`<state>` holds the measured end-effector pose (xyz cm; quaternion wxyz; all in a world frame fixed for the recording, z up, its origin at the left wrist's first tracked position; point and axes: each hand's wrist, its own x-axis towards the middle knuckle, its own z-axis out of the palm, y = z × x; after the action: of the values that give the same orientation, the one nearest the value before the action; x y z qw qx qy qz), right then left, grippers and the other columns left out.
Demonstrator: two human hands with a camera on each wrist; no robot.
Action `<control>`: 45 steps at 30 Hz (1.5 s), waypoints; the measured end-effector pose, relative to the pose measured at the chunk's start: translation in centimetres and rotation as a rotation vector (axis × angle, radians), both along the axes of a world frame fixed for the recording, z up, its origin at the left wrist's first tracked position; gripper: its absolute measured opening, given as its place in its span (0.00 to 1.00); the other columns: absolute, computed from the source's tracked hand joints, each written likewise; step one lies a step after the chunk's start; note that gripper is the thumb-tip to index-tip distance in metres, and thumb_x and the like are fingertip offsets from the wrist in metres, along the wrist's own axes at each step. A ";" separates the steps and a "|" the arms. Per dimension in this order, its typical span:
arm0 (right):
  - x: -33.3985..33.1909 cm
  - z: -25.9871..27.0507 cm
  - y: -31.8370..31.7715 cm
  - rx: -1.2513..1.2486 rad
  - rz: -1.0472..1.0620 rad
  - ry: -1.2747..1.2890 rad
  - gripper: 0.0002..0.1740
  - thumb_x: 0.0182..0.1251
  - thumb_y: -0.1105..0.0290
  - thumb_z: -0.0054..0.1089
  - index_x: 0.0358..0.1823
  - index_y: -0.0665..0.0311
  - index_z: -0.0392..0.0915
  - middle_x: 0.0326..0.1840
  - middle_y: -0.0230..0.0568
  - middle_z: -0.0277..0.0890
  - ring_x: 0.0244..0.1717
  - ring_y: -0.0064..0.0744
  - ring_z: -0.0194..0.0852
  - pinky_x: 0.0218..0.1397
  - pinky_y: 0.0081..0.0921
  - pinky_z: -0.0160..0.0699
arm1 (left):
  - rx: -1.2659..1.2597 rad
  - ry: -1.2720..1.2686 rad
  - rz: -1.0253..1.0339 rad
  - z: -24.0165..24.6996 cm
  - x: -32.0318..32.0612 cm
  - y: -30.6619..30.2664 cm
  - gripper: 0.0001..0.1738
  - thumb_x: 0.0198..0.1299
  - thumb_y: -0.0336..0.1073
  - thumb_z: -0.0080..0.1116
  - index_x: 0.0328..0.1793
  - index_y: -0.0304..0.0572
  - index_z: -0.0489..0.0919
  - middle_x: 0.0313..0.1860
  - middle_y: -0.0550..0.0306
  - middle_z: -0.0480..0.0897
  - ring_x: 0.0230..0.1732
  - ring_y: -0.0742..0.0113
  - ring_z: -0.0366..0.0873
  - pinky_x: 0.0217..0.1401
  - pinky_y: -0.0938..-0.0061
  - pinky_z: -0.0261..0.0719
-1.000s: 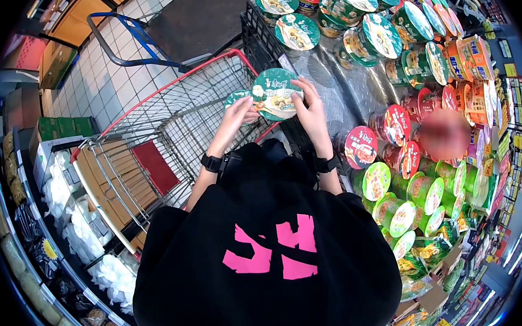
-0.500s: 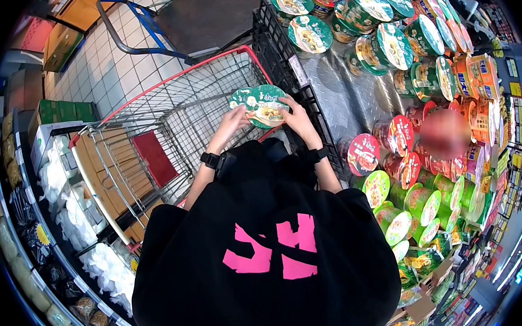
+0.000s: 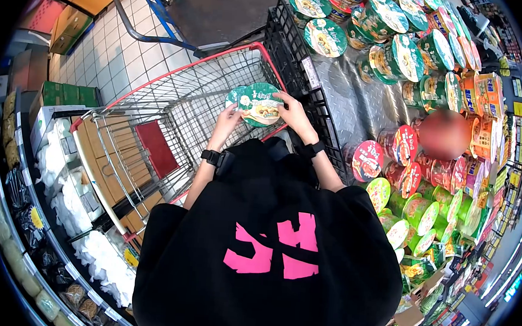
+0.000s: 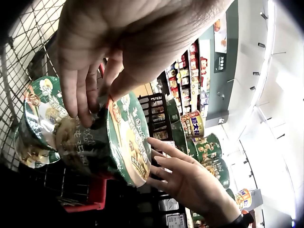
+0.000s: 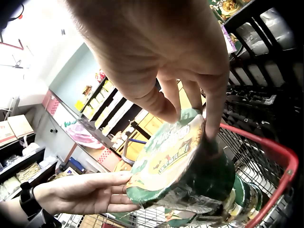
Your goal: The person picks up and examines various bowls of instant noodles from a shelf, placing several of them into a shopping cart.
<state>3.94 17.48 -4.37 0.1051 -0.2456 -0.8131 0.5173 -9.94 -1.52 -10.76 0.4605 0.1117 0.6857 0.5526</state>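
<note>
Both hands hold a green instant noodle bowl (image 3: 262, 108) over the far end of a wire shopping cart (image 3: 181, 107). My left hand (image 3: 226, 124) grips its left side; in the left wrist view the thumb is at the lid's rim and the fingers lie along the wall. On the opposite side, my right hand (image 3: 295, 118) pinches the rim, its thumb on the lid (image 5: 164, 156) in the right wrist view. Just behind the held bowl is a second green noodle bowl (image 4: 45, 109), partly hidden, and a third bowl (image 4: 28, 154) shows beneath that one.
A black plastic crate wall (image 3: 300, 61) borders the cart on the right. Beyond it, green bowls (image 3: 325, 38), red bowls (image 3: 366, 160) and lime-green bowls (image 3: 420, 211) are stacked on a metal surface (image 3: 357, 103). A blue-handled trolley (image 3: 152, 37) stands past the cart.
Both hands and the noodle bowl have moved left, away from the crate wall and further over the cart. The bowl overlaps the second bowl more, and the head view has shifted.
</note>
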 end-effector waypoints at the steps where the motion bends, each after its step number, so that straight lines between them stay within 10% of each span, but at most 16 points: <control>1: -0.1 0.4 -0.1 0.001 0.002 -0.001 0.21 0.57 0.78 0.49 0.55 0.69 0.74 0.59 0.62 0.69 0.63 0.53 0.67 0.64 0.35 0.66 | 0.011 -0.001 0.002 0.0 0.0 -0.1 0.27 0.66 0.38 0.53 0.67 0.31 0.65 0.42 0.54 0.80 0.39 0.74 0.79 0.43 0.80 0.80; 20: -3.7 0.4 -1.1 -0.077 0.021 -0.021 0.28 0.60 0.74 0.53 0.64 0.64 0.65 0.55 0.60 0.74 0.59 0.49 0.72 0.61 0.33 0.68 | 0.146 0.012 0.164 -0.3 -2.7 -0.8 0.20 0.65 0.34 0.53 0.60 0.30 0.71 0.34 0.59 0.79 0.33 0.77 0.76 0.32 0.84 0.73; 28: -4.2 -1.9 -0.3 -0.278 -0.092 0.044 0.26 0.66 0.71 0.51 0.65 0.69 0.63 0.60 0.50 0.72 0.63 0.40 0.68 0.64 0.29 0.63 | 0.016 0.197 0.003 -3.2 -3.6 -0.6 0.25 0.66 0.36 0.54 0.67 0.34 0.66 0.45 0.52 0.80 0.40 0.70 0.79 0.44 0.78 0.79; 32: -3.8 -5.5 1.8 -0.464 -0.267 -0.068 0.23 0.70 0.59 0.48 0.60 0.66 0.70 0.44 0.39 0.77 0.42 0.26 0.73 0.43 0.25 0.75 | 0.070 0.430 0.105 -0.3 -2.5 -0.4 0.29 0.64 0.35 0.55 0.70 0.38 0.63 0.54 0.43 0.76 0.53 0.60 0.77 0.56 0.71 0.75; 35: -2.9 -10.8 3.8 -0.417 -0.132 -0.412 0.29 0.69 0.52 0.48 0.62 0.66 0.67 0.54 0.41 0.72 0.54 0.33 0.70 0.55 0.32 0.73 | 0.057 0.640 0.040 2.7 -2.3 0.0 0.34 0.59 0.34 0.58 0.72 0.44 0.62 0.67 0.35 0.62 0.71 0.46 0.56 0.72 0.63 0.55; 38: -2.8 -15.4 3.5 -0.332 -0.151 -0.579 0.33 0.68 0.49 0.46 0.58 0.75 0.70 0.51 0.55 0.76 0.52 0.45 0.75 0.52 0.36 0.72 | 0.055 0.619 0.050 3.8 -1.2 0.9 0.35 0.56 0.31 0.59 0.72 0.44 0.62 0.70 0.33 0.57 0.69 0.42 0.59 0.68 0.63 0.62; 45: -3.8 -18.0 3.7 -0.804 -0.182 -0.754 0.43 0.69 0.39 0.39 0.74 0.62 0.48 0.76 0.53 0.46 0.74 0.57 0.45 0.70 0.49 0.53 | -0.131 0.921 -0.066 4.2 -0.6 1.7 0.46 0.52 0.51 0.66 0.74 0.48 0.59 0.75 0.29 0.45 0.75 0.32 0.42 0.73 0.49 0.46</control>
<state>0.10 21.14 -22.36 -0.2508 -0.5035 -0.5085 0.6519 -10.52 0.22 -6.60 0.1313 0.3378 0.8484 0.3858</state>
